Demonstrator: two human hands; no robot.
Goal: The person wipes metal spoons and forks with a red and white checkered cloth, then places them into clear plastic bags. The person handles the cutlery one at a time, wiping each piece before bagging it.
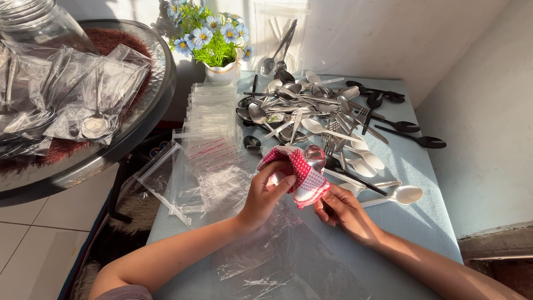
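My left hand pinches the cloth around the spoon; my right hand grips its handle. Best rub firmly, turning slowly.

I count one checked cloth, one flower pot, one glass jar, four black spoons; loose cutlery uncountable

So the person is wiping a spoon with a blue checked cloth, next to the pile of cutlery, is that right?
Not quite: the head view shows the cloth is red and white checked, not blue. Both hands, left and right, hold it around a spoon beside the cutlery pile.
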